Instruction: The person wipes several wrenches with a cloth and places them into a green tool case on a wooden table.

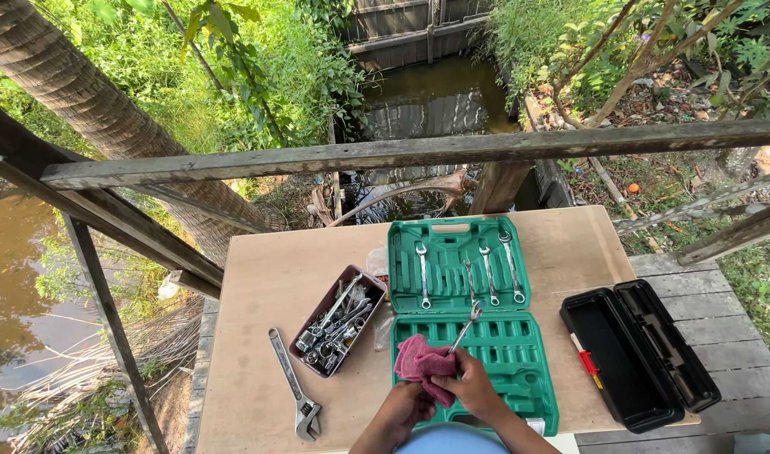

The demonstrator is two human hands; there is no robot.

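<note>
An open green tool case (528,336) lies in the middle of the wooden table (267,277), with several wrenches clipped in its lid. My right hand (472,385) holds a small combination wrench (466,328) upright over the case. Just left of it, my left hand (406,409) holds a pink cloth (420,361) bunched around the wrench's lower end. Both hands are at the near edge of the case.
A dark tray (305,318) full of loose wrenches and sockets sits left of the case. An adjustable wrench (291,383) lies at the front left. An open black case (637,353) lies at the right. A wooden railing (402,153) runs behind the table, with water below.
</note>
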